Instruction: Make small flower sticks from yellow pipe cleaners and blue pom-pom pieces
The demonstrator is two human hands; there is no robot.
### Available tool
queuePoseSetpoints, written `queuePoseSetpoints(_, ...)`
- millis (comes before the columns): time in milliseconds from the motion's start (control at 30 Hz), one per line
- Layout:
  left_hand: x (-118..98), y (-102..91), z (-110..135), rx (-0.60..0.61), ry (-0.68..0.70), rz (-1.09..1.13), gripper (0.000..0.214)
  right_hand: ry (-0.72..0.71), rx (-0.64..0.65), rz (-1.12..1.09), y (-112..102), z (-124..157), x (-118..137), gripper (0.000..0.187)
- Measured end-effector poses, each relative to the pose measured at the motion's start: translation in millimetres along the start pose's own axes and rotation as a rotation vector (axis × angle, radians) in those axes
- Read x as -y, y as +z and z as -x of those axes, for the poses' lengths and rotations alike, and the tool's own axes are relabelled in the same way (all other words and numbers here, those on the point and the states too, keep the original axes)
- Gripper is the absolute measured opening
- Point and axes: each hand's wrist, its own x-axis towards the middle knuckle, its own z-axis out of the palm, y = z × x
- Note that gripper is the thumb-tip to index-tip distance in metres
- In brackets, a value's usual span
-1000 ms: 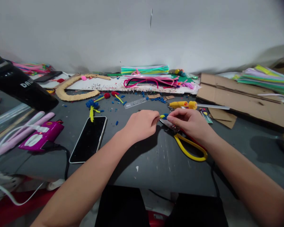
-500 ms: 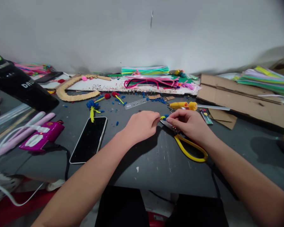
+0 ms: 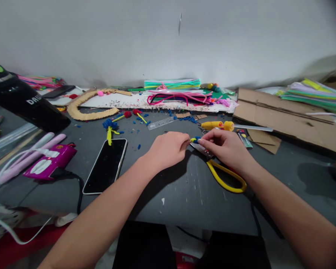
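Note:
My left hand (image 3: 168,149) and my right hand (image 3: 224,146) meet over the middle of the grey table (image 3: 184,190). Both pinch a small yellow and blue pipe-cleaner piece (image 3: 194,139) between their fingertips. Just under my right hand lie yellow-handled scissors (image 3: 226,175), blades toward the pinched piece. A finished blue and yellow pipe-cleaner flower (image 3: 109,129) lies to the left, by the top of a black phone (image 3: 105,165).
A magenta glue gun (image 3: 49,162) with its cord sits at left, a black bottle (image 3: 25,102) behind it. Pipe-cleaner bundles (image 3: 172,89) line the wall, cardboard sheets (image 3: 285,116) lie at right. A clear ruler (image 3: 161,122), a yellow tool (image 3: 217,125) and blue scraps lie beyond my hands.
Almost nothing differs: my right fingers have shifted slightly on the small piece, and the view has drifted a little.

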Motion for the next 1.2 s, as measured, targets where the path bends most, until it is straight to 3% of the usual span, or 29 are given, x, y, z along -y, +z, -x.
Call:
queuePoseSetpoints(933,-3.3,-3.6,-0.3,0.032,-0.044,0.187,0.026,-0.008,0.007,0.010,-3.1,2.1,3.4,0.027)
queuePoseSetpoints(1200,2.0,-1.3,-2.1,0.036,-0.105,0.210,0.027,0.023,-0.059,-0.039,-5.9,2.6,6.7,0.022)
